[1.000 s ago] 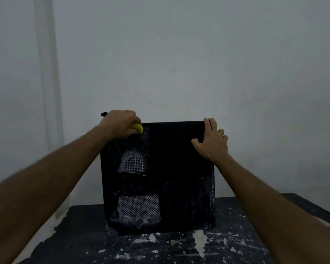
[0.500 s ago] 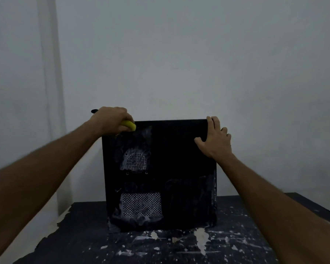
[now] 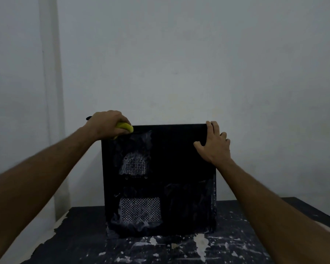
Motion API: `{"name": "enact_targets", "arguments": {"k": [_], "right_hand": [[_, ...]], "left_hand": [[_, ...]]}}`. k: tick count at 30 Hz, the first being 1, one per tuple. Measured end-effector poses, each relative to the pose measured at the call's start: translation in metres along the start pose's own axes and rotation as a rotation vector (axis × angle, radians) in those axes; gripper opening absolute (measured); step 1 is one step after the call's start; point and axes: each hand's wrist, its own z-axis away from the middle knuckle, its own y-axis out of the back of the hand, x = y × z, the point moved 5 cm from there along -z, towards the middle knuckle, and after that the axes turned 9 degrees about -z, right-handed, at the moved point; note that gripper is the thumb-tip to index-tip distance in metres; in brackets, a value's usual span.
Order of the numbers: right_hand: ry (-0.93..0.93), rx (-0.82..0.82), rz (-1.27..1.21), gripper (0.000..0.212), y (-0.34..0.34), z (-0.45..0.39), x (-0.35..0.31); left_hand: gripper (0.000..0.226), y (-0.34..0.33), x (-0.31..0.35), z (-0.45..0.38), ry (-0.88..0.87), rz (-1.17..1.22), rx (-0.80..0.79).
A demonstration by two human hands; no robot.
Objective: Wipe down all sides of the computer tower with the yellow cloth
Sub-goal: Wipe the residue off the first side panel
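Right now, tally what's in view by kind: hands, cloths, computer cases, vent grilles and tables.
Hands: 2, left hand and right hand
Crumpled yellow cloth: 1
Black metal computer tower: 1
Perforated vent grilles: 2, upper and lower
Paint-flecked dark table: 1
Total: 7

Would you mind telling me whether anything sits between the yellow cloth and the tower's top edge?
Nothing visible: the left hand presses the bunched yellow cloth directly against the black computer tower at its top-left corner.

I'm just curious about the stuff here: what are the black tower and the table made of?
The computer tower looks like black painted sheet metal: flat side panel, punched vent holes, whitish smears. The table looks like board under a dark coating, chipped to pale patches; its core can't be told.
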Motion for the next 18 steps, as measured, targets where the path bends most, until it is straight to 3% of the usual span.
{"name": "enact_targets", "arguments": {"k": [7,12,16,18], "right_hand": [[0.002,-0.007,-0.017,0.088,-0.002,0.0,0.0],[0.0,-0.013,-0.005,0.089,-0.002,-0.001,0.002],[0.007,-0.013,-0.001,0.089,-0.004,-0.002,0.003],[0.009,-0.013,0.002,0.089,-0.005,-0.002,0.002]], "left_hand": [[0.032,-0.003,-0.058,0.031,0.13,-0.004,-0.045],[0.029,-0.013,-0.054,0.037,0.151,0.029,0.04],[0.031,-0.027,-0.056,0.053,0.138,0.054,-0.006],[0.029,-0.02,-0.062,0.055,0.175,0.027,0.101]]}}
